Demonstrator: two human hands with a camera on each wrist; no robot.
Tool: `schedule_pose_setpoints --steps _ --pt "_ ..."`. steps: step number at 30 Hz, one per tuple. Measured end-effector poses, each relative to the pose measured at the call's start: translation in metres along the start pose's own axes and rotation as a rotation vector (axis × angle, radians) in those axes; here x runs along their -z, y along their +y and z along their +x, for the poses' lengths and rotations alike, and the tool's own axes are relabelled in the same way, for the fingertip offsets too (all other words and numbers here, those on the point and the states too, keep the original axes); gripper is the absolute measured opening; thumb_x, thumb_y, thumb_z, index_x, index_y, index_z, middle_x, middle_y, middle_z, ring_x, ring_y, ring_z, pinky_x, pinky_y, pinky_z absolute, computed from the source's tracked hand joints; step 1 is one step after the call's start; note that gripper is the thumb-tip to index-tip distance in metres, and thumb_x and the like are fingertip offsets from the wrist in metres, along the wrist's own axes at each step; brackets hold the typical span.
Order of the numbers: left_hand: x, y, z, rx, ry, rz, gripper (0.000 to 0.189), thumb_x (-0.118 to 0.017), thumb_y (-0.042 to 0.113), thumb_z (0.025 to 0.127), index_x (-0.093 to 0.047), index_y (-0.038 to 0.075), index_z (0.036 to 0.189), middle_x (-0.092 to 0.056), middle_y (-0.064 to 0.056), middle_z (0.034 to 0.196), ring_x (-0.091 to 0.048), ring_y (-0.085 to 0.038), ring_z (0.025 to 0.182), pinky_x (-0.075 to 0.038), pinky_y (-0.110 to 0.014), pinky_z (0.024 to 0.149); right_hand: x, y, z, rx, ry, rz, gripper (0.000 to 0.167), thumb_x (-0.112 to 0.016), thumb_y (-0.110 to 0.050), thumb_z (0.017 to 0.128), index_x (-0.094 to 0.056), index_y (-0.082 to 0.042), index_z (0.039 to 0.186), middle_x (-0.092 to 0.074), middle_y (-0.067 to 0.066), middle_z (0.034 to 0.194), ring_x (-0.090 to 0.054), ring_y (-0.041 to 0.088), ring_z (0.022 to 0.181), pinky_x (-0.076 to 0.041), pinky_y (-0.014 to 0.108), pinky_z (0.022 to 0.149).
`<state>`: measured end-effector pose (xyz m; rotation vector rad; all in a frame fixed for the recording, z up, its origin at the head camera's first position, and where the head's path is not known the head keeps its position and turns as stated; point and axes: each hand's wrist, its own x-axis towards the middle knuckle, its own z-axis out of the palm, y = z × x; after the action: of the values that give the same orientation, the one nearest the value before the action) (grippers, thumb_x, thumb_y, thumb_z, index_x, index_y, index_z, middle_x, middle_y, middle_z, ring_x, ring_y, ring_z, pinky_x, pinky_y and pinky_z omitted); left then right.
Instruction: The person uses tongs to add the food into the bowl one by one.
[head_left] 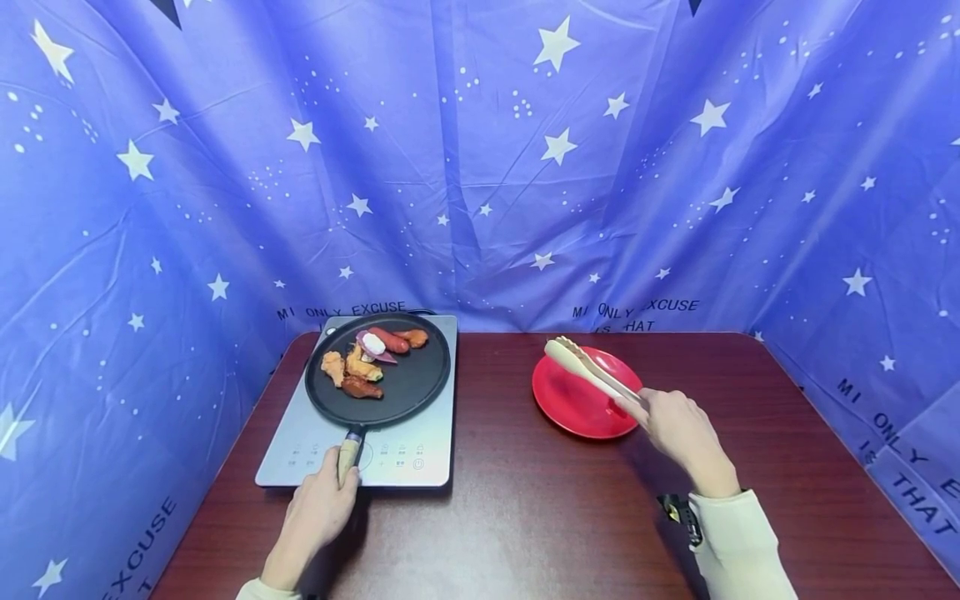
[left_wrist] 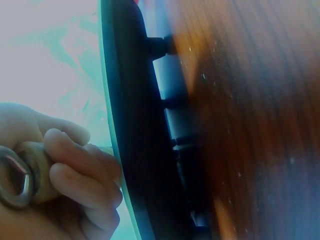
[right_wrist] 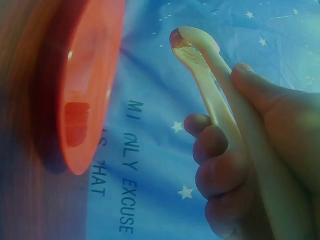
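Note:
My left hand (head_left: 318,504) grips the wooden handle (head_left: 348,460) of a black frying pan (head_left: 412,383); its fingers curl round the handle's end, by a metal ring (left_wrist: 24,186). In the pan lie a red sausage (head_left: 390,340), several browned chicken pieces (head_left: 362,387) and a purple piece with a white top (head_left: 372,343). My right hand (head_left: 678,429) holds cream-coloured tongs (head_left: 581,365), fingers on one arm and thumb along the other. A small brown piece (right_wrist: 176,39) shows between the tong tips. Below the tongs is a red plate (head_left: 558,404).
The pan sits on a silver induction cooker (head_left: 281,462), its right edge raised on feet above the dark wooden table (head_left: 510,517). Blue star-printed curtains (head_left: 480,167) enclose the table's back and sides.

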<state>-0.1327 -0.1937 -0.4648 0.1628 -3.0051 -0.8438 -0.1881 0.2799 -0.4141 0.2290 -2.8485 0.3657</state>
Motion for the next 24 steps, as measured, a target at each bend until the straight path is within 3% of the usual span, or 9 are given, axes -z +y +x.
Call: schedule_pose_setpoints --steps 7,17,24 --pt "0.0 0.0 0.0 -0.003 0.001 -0.003 0.047 -0.048 0.024 0.093 -0.039 -0.002 0.131 -0.053 -0.011 0.067 -0.053 -0.026 0.059 -0.04 -0.044 0.052 0.004 -0.012 0.004 0.023 0.005 -0.005 0.037 -0.058 -0.042 0.092 -0.055 -0.011 0.071 -0.041 0.001 0.053 -0.049 0.026 0.052 -0.04 0.045 0.05" --pt "0.0 0.0 0.0 -0.006 -0.002 -0.001 0.047 -0.048 0.024 0.093 -0.039 -0.003 0.131 -0.053 -0.011 0.067 -0.053 -0.026 0.059 -0.04 -0.043 0.052 0.003 -0.029 0.01 0.022 0.022 0.026 0.045 -0.056 -0.046 0.092 -0.044 -0.014 0.062 -0.039 0.002 0.051 -0.047 0.027 0.05 -0.038 0.043 0.049" --pt "0.0 0.001 0.0 -0.001 0.002 0.004 0.046 -0.048 0.024 0.093 -0.039 -0.002 0.131 -0.053 -0.011 0.067 -0.052 -0.025 0.058 -0.04 -0.042 0.052 0.0 -0.04 0.014 0.047 0.026 0.03 0.041 -0.058 -0.044 0.091 -0.046 -0.015 0.064 -0.037 -0.001 0.05 -0.044 0.023 0.048 -0.035 0.04 0.048"
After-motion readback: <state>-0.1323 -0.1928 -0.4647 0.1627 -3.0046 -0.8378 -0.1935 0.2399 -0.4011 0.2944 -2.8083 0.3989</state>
